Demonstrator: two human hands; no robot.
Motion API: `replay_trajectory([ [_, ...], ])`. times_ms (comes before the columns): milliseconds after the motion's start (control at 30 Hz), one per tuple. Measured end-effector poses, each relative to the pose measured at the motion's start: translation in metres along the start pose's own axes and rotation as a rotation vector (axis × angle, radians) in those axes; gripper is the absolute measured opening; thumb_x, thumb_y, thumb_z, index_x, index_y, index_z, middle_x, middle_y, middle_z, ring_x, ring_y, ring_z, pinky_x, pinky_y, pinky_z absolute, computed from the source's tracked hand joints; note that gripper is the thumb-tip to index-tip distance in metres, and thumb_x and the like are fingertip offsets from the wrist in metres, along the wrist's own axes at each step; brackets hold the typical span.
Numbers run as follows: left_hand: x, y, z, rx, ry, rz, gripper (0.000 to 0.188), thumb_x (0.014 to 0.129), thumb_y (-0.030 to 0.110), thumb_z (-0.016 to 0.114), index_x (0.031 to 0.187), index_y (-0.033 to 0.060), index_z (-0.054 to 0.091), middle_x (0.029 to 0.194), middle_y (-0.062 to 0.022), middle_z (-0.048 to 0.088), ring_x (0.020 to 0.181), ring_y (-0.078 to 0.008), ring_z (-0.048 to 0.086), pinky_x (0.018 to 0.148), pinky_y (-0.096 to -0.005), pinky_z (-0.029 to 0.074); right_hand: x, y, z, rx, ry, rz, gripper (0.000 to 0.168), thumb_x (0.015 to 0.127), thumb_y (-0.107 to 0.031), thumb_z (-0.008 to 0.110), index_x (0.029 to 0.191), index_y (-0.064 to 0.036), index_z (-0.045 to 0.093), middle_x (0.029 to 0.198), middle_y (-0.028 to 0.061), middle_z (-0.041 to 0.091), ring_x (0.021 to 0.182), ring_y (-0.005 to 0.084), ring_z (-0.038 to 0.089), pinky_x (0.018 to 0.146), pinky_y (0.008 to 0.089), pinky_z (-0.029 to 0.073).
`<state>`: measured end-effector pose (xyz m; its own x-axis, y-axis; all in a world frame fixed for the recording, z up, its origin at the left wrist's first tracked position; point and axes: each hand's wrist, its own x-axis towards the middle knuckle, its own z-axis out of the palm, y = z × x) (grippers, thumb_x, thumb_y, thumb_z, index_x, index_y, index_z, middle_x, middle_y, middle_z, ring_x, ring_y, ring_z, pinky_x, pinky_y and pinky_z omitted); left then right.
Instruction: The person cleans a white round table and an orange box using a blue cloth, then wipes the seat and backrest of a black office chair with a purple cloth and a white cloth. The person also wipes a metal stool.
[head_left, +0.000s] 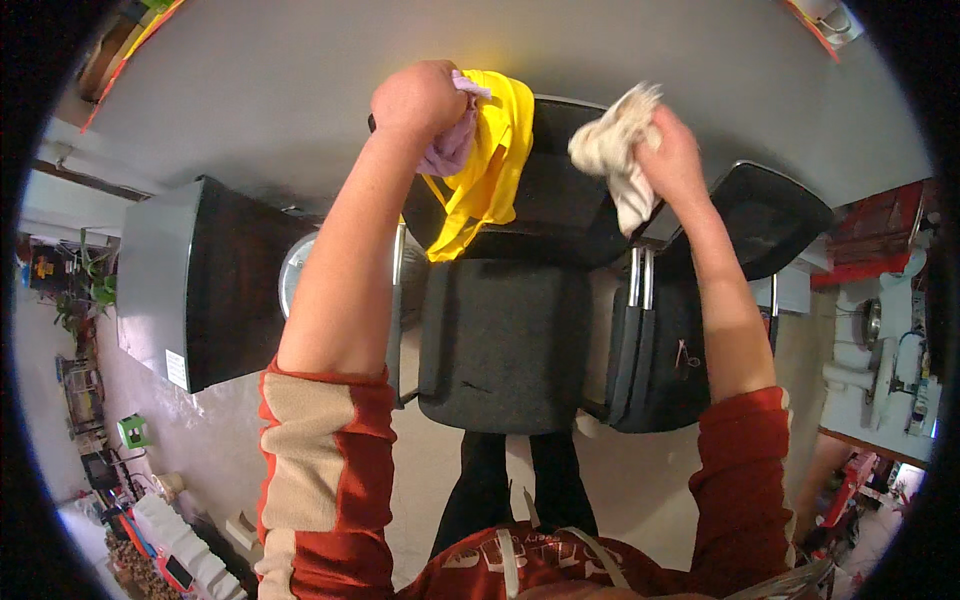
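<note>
My left hand (418, 101) grips a bunched lilac cloth (452, 142) over the left side of a black chair's backrest (559, 165). Beside that hand, a bright yellow fabric piece (495, 150) drapes over the same backrest and hangs in folds towards the seat. Whether the left fingers also hold the yellow fabric cannot be seen. Raised at the right end of the backrest, my right hand (671, 157) pinches a crumpled off-white cloth (619, 146). The dark padded seat (506, 345) lies below and between my forearms.
A second black chair (772, 217) adjoins on the right, with a small pink-handled item (682, 352) on its seat. To the left stand a black and grey cabinet (240, 277) and a round pale object (298, 270) partly behind my forearm. A grey wall (600, 45) rises behind the chairs.
</note>
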<state>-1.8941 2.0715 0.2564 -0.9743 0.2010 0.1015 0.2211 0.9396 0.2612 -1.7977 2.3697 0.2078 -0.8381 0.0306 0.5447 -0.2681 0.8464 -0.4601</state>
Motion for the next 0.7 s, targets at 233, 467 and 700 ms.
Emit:
replay_trajectory([
  [233,-0.011,0.017,0.000,0.024,0.063,-0.039,0.034,0.082,0.033,0.065,0.112,0.0201,0.071,0.107,-0.0100,0.072,0.099,-0.0316,0.068,0.083,-0.0418,0.054,0.044,-0.081,0.073,-0.248,0.041,-0.150,0.022,0.080,-0.011,0.060,0.099,-0.010,0.072,0.098,0.0105,0.069,0.096,0.0332,0.061,0.085,0.0429,0.053],
  [467,-0.017,0.010,0.021,0.063,0.230,0.031,0.032,0.081,0.029,0.063,0.111,0.0207,0.069,0.113,-0.0066,0.069,0.100,-0.0322,0.066,0.083,-0.0417,0.054,0.013,0.016,-0.013,-0.446,-0.041,-0.096,0.016,0.077,-0.019,0.065,0.092,-0.015,0.070,0.092,0.0063,0.066,0.091,0.0301,0.059,0.077,0.0435,0.053],
  [700,-0.013,0.011,0.031,0.062,0.338,0.132,0.032,0.080,0.024,0.065,0.112,0.0203,0.068,0.115,-0.0049,0.067,0.101,-0.0310,0.066,0.081,-0.0413,0.054,-0.064,0.122,-0.095,-0.144,0.043,0.435,0.029,0.086,-0.011,0.059,0.113,-0.005,0.066,0.106,0.0163,0.069,0.104,0.0351,0.064,0.092,0.0422,0.049],
])
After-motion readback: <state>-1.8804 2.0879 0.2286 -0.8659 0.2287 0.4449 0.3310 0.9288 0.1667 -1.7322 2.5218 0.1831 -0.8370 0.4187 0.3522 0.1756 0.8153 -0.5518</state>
